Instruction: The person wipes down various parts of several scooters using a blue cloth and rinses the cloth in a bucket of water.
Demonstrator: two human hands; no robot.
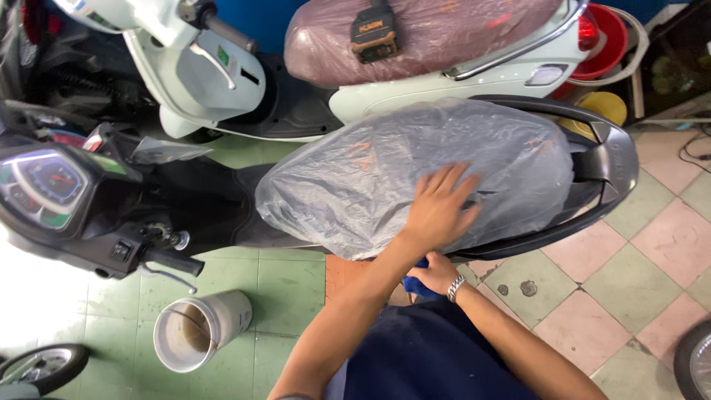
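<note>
Evidently the left hand [438, 211] presses flat, fingers spread, on the plastic-covered seat [415, 174] of the black scooter [603, 159], while the right hand [437, 272] clutches a blue cloth [416, 286] just beneath its edge. Wiping next seems to call for a steady seat and the cloth brought up.

White scooter [222, 81] with brown-wrapped seat, white bucket [198, 331], red basin [609, 41] behind.

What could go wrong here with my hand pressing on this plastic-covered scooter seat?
The left hand lies flat on the thin clear plastic cover over the black scooter's seat; the film may slip or tear. The right hand holds a blue cloth low beside the seat, so nothing steadies the scooter. The white bucket lying nearby could trip you.
</note>
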